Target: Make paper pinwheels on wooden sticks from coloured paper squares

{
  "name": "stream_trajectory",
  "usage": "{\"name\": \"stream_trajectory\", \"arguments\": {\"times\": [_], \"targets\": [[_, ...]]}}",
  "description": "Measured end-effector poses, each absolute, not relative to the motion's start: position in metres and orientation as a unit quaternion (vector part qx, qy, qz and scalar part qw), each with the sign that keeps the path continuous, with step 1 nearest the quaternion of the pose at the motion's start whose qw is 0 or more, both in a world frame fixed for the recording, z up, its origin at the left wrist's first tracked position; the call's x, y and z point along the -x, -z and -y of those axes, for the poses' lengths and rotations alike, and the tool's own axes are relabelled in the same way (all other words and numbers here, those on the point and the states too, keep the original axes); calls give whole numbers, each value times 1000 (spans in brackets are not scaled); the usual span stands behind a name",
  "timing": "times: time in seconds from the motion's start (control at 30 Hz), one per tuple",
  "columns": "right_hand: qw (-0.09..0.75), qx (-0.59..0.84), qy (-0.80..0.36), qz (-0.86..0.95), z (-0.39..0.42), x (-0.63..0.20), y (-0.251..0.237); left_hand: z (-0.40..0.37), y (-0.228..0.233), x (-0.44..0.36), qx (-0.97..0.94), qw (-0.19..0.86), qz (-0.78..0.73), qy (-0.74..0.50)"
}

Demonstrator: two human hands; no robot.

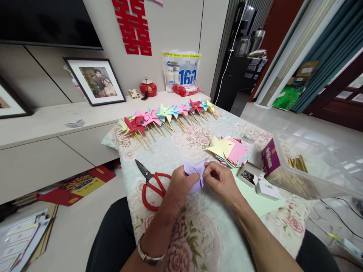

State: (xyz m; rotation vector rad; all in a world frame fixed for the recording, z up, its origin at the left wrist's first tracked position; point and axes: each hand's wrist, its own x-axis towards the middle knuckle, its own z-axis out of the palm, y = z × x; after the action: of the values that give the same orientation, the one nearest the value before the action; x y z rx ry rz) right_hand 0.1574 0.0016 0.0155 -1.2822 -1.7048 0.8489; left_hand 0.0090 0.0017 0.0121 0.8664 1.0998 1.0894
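A purple paper pinwheel (195,185), partly folded, is held between my two hands above the table. My left hand (183,183) pinches it from the left, its thumb pressed over the folded middle. On the right side, my right hand (219,177) grips a corner of the paper between thumb and fingers. Red-handled scissors (153,181) lie left of my left hand. Beyond my right hand rests a stack of cut coloured paper squares (229,149), and near it stands an open small box of metal pins (249,174).
Finished pinwheels (166,113) on sticks line the table's far edge. A clear plastic bin (317,170) with wooden sticks stands at the right, near a small white box (268,190) on green paper (249,200). A cabinet (42,136) with a framed photo (96,81) runs behind.
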Motion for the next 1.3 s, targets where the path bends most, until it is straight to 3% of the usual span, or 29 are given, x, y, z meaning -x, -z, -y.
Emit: {"name": "stream_trajectory", "arguments": {"times": [1.3], "targets": [[426,490,-418,636,0,-160,-22,-5,-5,-11,-363,627,-491,-483]]}}
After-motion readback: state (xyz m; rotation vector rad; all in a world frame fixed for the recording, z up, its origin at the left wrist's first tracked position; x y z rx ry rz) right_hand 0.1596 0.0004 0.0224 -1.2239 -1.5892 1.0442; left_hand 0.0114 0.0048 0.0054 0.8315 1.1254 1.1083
